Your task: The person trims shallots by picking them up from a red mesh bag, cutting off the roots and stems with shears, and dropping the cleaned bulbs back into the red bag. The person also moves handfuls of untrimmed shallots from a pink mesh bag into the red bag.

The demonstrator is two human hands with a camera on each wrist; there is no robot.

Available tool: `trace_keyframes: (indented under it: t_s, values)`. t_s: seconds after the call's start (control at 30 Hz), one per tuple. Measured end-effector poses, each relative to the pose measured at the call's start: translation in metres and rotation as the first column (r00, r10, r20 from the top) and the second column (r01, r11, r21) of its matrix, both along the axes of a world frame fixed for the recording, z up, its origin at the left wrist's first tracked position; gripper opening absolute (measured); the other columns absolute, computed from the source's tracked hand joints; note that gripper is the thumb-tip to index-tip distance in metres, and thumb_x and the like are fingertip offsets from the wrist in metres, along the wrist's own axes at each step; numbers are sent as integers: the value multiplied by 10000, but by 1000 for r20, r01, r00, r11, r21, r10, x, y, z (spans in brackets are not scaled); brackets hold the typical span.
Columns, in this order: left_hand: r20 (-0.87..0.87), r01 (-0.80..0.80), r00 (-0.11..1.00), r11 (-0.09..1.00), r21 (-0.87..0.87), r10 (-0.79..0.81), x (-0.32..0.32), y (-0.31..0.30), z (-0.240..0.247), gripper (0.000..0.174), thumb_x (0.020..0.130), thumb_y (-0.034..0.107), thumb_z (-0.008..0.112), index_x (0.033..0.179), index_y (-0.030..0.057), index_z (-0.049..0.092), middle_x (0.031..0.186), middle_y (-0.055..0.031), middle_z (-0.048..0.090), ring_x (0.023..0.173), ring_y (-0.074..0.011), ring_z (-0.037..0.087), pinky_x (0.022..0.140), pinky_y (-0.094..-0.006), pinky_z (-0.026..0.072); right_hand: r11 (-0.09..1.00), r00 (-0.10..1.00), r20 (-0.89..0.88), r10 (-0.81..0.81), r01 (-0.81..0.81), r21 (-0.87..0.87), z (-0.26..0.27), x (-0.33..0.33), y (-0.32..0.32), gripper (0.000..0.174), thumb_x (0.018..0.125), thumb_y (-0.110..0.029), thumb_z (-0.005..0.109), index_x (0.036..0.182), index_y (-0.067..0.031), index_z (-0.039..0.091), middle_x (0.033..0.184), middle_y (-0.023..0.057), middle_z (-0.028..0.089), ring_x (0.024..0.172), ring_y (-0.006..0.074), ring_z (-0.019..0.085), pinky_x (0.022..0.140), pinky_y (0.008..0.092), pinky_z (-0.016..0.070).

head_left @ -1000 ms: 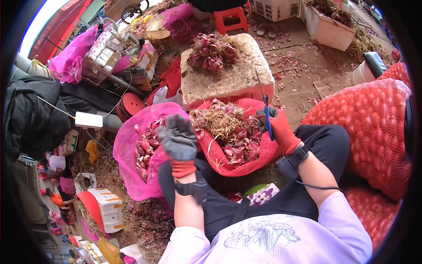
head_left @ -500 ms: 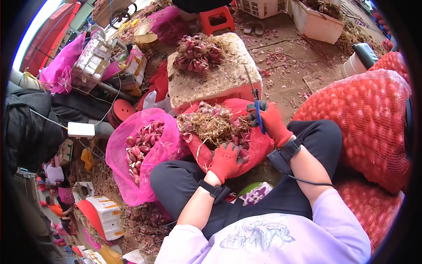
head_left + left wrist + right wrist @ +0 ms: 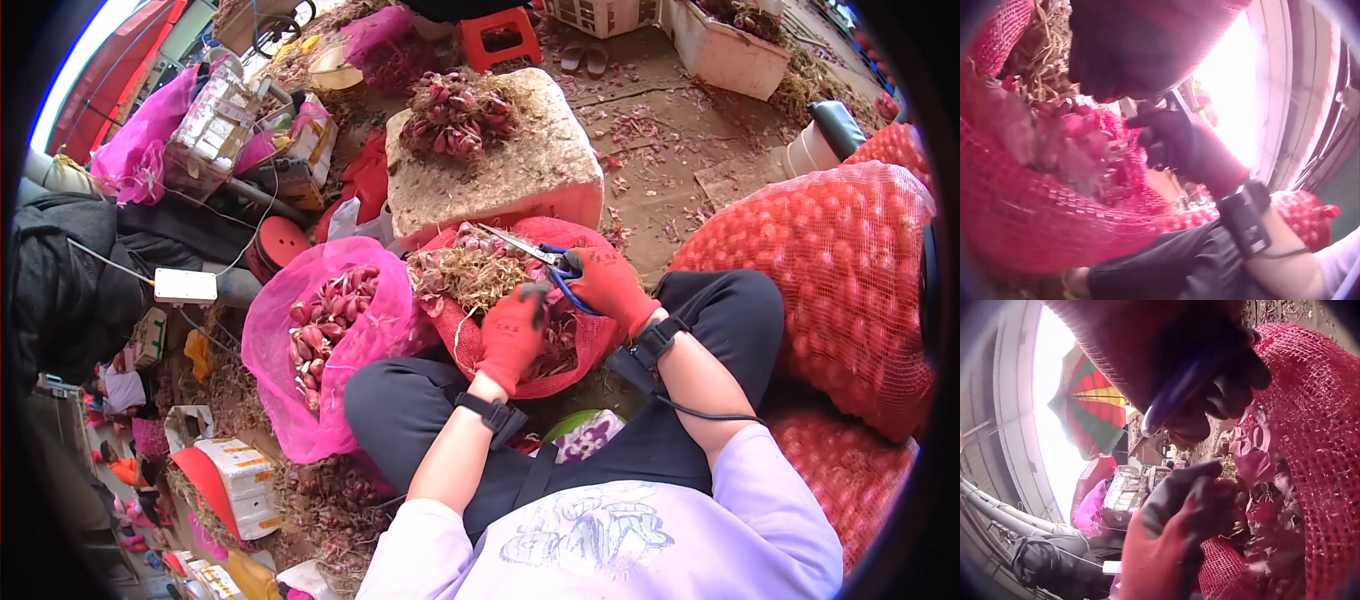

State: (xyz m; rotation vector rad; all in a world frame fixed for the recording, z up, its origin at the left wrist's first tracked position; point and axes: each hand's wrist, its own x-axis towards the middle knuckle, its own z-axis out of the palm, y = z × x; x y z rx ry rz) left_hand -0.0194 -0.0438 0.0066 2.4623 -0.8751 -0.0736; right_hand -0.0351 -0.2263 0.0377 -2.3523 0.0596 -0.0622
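Head view: right grip (image 3: 608, 287) curled round blue-handled metal scissors (image 3: 553, 257); left grip (image 3: 514, 332), hold unclear, over coarse mesh sack (image 3: 594, 346).

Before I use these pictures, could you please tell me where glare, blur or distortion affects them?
Head view: fisheye bending and dark corners, yet the scissors look fairly sharp; left wrist view: white glare behind the right hand, the left hand dark; right wrist view: washed-out white beside the umbrella, right hand heavily shadowed.

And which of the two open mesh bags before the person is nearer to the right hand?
The red mesh bag, close by the right hand; the pink bag lies farther left.
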Motion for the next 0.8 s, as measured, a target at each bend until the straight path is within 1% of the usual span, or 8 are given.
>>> trace_keyframes:
  t_s: [0.1, 0.23, 0.37, 0.43, 0.53, 0.6, 0.73, 0.8]
  values:
    - [275, 72, 945, 931, 358, -179, -13, 3, -50, 362, 731, 239, 666, 1079, 170, 596, 1059, -97, 581, 919, -313, 569, 747, -402, 479, 1000, 999, 53, -1, 1, 8, -3, -2, -2, 246, 791, -322, 628, 833, -85, 682, 759, 153, 656, 713, 309, 641, 646, 400, 481]
    - [0, 3, 1000, 828, 561, -3, -3, 1, -21, 545, 627, 241, 747, 1144, 194, 584, 1141, -106, 547, 963, -301, 549, 773, -376, 476, 998, 998, 64, -13, 16, -57, 2, -6, 0, 256, 802, -331, 626, 880, -95, 686, 773, 146, 656, 718, 302, 636, 647, 391, 477]
    - [-482, -365, 842, 914, -179, 242, 7, 26, 1, 327, 759, 151, 716, 1067, 103, 615, 1051, -136, 642, 937, -255, 628, 793, -331, 492, 997, 1000, -18, -22, 23, 71, 24, -7, -5, 253, 813, -296, 651, 907, -61, 671, 781, 134, 660, 694, 260, 625, 650, 352, 479]
    - [-763, -484, 638, 718, -499, -100, 19, 40, 14, 271, 824, 29, 624, 1093, 10, 599, 961, -37, 656, 857, -122, 598, 772, -262, 479, 953, 996, -88, 21, 7, 303, 21, -5, -3, 235, 821, -241, 669, 927, -32, 658, 808, 101, 667, 710, 195, 621, 668, 312, 482]
    - [-837, -502, 495, 710, -494, -232, 17, 48, 26, 236, 831, -4, 591, 1067, -5, 604, 961, -19, 645, 825, -92, 584, 730, -222, 465, 624, 978, -148, 147, 25, 781, 14, -4, 4, 240, 831, -105, 682, 1031, 7, 609, 933, -11, 644, 841, 59, 583, 750, 238, 476]
    - [-847, -461, 469, 749, -475, -249, 9, 38, 33, 233, 837, 17, 595, 1070, 8, 608, 960, -22, 647, 827, -85, 580, 725, -221, 462, 648, 972, -131, 194, -26, 761, 11, -4, 15, 263, 831, -116, 684, 1048, 2, 595, 933, -8, 642, 832, 62, 585, 749, 236, 475]
    - [-649, -63, 746, 954, -294, -150, -7, 19, 52, 280, 843, 92, 616, 1111, 21, 581, 933, 3, 626, 817, -104, 580, 766, -239, 454, 714, 970, -104, 218, -86, 695, -21, -6, 20, 223, 829, -115, 669, 1015, -12, 603, 900, -1, 641, 823, 64, 588, 732, 226, 481]
    - [-837, -321, 476, 833, -451, -270, -2, 23, 25, 315, 853, 125, 624, 1151, 44, 566, 997, -7, 624, 836, -118, 582, 749, -256, 462, 538, 969, -148, 199, 18, 843, -7, -9, 19, 232, 813, -105, 665, 1018, -10, 612, 891, 9, 642, 778, 75, 595, 696, 224, 489]
